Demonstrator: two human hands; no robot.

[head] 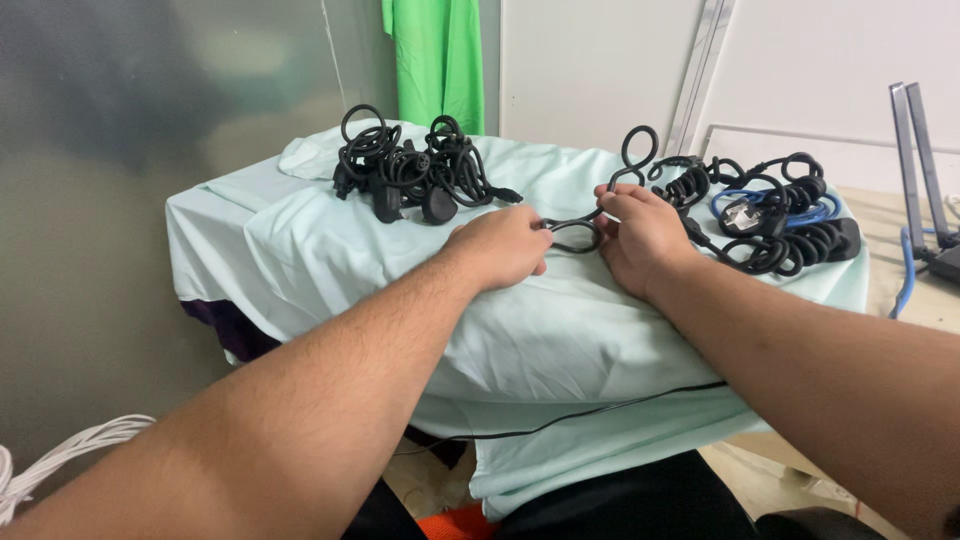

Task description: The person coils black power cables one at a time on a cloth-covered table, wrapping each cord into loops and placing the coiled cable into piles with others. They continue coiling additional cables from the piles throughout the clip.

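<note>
The black cable (600,200) lies on the pale green cloth (300,240) between the two hands, bent into loops, one loop standing up above the right hand. The left hand (500,250) is closed, knuckles up, pinching the low loop at its fingertips. The right hand (640,235), just beside it, grips the same cable where the upper loop rises. To the left, well apart, sits a tangled pile of black cords (410,170). To the right, just behind the right hand, lies another heap of coiled cords (790,240) with a blue cable (770,205) among them. A thin black wire (600,410) crosses the cloth's front edge.
</note>
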